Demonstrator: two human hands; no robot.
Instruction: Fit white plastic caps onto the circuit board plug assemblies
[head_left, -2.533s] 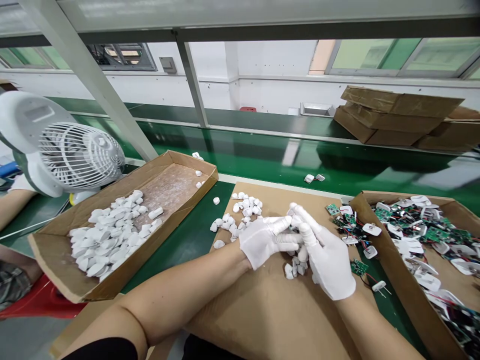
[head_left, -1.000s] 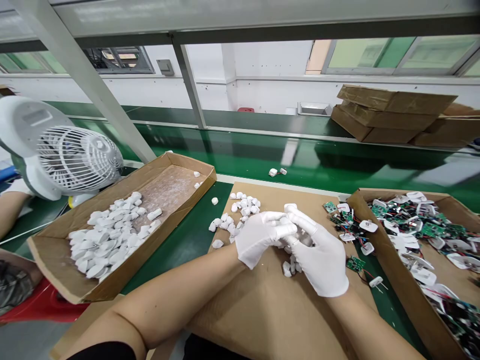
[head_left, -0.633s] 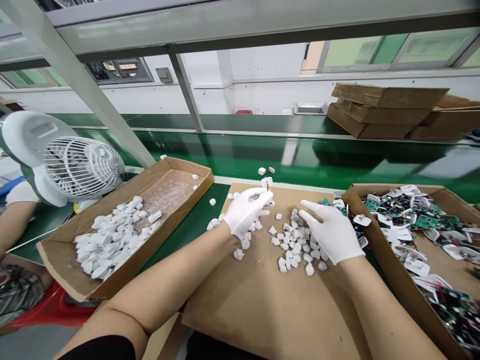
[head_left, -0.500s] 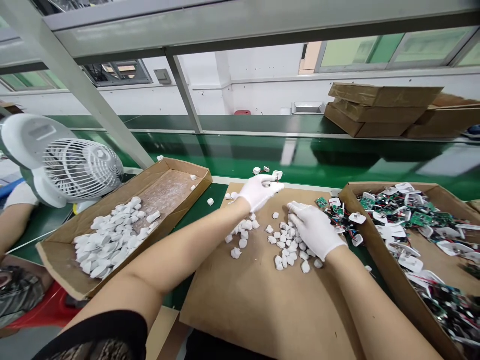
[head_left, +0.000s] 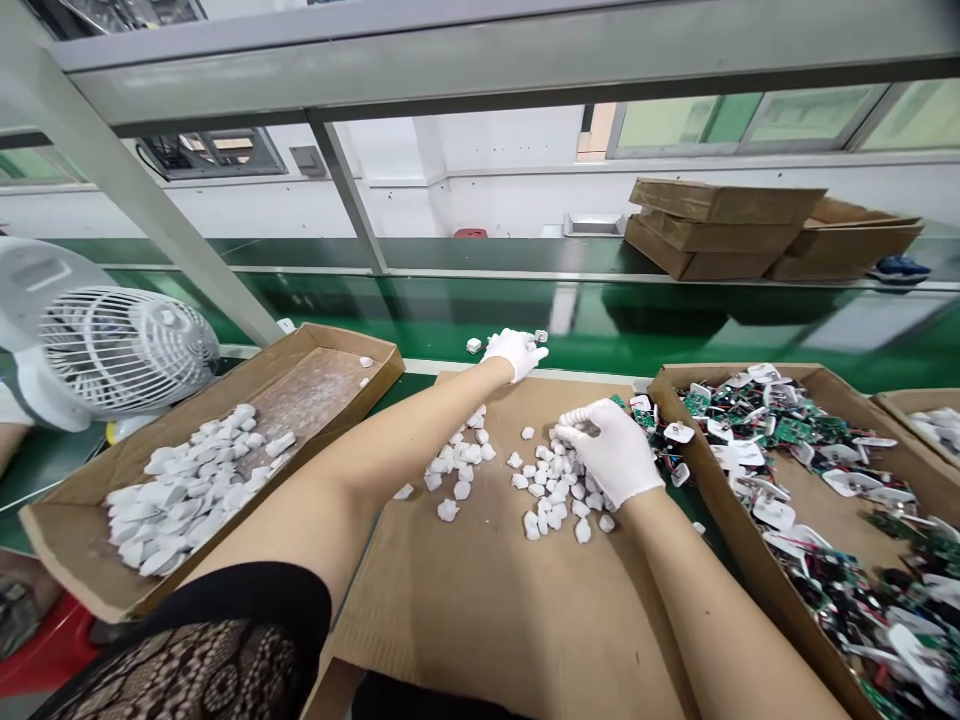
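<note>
Your left hand (head_left: 514, 352) reaches out over the green belt (head_left: 675, 330), grip loose around a small white part (head_left: 540, 337) at its fingertips. Your right hand (head_left: 611, 462) rests open-fingered on the caps (head_left: 555, 490), holding nothing clearly.

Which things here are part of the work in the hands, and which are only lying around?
In hand:
left hand at the green conveyor belt, by a small white part
right hand on the pile of white plastic pieces
cardboard sheet

Lying about:
desk fan
stacked cardboard boxes
</note>
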